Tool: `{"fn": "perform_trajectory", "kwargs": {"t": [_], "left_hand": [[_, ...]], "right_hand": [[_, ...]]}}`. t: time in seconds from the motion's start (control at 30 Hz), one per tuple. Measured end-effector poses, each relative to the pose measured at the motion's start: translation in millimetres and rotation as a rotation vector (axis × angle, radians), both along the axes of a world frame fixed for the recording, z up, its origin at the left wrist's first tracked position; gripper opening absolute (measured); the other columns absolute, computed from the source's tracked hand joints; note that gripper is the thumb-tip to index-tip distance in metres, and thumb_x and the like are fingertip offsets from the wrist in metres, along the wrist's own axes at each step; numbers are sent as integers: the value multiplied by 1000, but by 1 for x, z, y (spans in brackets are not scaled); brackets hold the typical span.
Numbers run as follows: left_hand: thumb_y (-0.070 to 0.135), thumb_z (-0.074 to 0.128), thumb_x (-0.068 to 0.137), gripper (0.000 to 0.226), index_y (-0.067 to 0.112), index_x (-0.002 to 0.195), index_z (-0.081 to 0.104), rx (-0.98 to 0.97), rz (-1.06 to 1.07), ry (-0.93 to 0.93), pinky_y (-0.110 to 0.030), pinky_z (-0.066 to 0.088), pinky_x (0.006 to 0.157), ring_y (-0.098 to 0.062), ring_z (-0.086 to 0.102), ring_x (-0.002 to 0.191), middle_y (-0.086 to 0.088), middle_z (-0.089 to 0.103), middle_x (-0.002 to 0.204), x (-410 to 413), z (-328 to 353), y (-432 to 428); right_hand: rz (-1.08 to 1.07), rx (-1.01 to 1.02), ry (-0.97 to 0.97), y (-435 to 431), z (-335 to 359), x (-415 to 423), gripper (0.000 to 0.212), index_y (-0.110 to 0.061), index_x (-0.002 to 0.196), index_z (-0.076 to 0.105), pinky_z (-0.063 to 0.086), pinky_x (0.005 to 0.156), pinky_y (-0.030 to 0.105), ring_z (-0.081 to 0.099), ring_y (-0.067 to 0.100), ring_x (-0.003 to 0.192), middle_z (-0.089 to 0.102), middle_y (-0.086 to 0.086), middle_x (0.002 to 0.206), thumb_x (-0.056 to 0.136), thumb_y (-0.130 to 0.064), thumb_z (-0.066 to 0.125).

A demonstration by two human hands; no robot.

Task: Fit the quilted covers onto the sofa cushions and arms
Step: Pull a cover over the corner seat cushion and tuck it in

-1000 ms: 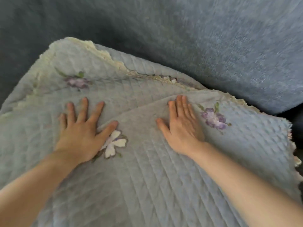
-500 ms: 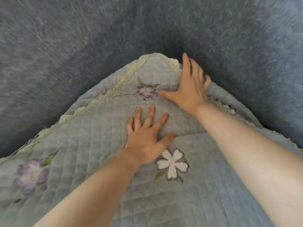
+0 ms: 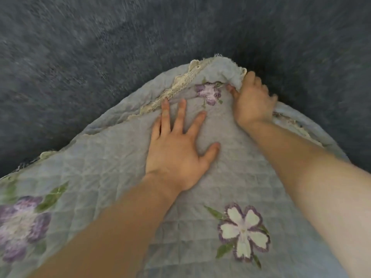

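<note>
Now, left hand [image 3: 176, 155]: fingers spread, flat on quilted cover [image 3: 230, 187].
Right hand [image 3: 254, 103]: clamped on cover's corner at 1 o'clock.
Change: was flat half a second ago.
Cover: on blue sofa [image 3: 80, 57].

Head view, close, looking down (forward).

My right hand [image 3: 253, 101]: fingertips curl over the cover's far corner, out of sight behind the bunched fabric; motion-blurred.
My left hand [image 3: 176, 151]: palm hidden, pressed flat on the quilted cover [image 3: 120, 167].
My forearms: cut off by the bottom and right edges.
Purple flower [image 3: 20, 225]: blurred, cropped by the left edge.
Sofa upholstery [image 3: 80, 57]: smeared by motion; I cannot tell back from arm.
Seat cushion: wholly hidden under the cover.
</note>
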State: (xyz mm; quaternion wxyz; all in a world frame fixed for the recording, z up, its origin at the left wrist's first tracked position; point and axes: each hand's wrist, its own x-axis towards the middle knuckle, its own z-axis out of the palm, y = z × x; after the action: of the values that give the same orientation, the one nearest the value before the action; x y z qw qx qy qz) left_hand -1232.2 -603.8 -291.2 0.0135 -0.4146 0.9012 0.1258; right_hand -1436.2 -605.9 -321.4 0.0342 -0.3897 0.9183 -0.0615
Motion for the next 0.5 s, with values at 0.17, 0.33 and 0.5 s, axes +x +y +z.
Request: {"fn": "perform_trajectory", "kwargs": {"t": [0.17,0.33,0.5], "left_hand": [[74,13,87,72,40,151,8,-1,12,-1,-38,-6,113,-28,-18,145,1,-7,161,4,0,1],[71,13,89,69,40,150,10,14,-1,-13,-37,-6,112,-27,-17,145,1,-6,161,6,-4,-1],[68,13,90,65,42,149,13,13,0,-17,-44,4,114,-26,-11,146,2,-3,161,6,-10,-1]], "right_hand": [[150,109,-423,-4,14,-46,70,-17,118,49,47,82,40,58,33,103,60,9,117,80,-76,42],[55,135,-508,-1,12,-47,87,-21,127,50,46,94,42,55,29,113,58,7,126,70,-86,41],[-93,58,-140,10,12,-3,88,-13,150,9,4,113,62,8,29,145,13,9,158,87,-68,37]]}}
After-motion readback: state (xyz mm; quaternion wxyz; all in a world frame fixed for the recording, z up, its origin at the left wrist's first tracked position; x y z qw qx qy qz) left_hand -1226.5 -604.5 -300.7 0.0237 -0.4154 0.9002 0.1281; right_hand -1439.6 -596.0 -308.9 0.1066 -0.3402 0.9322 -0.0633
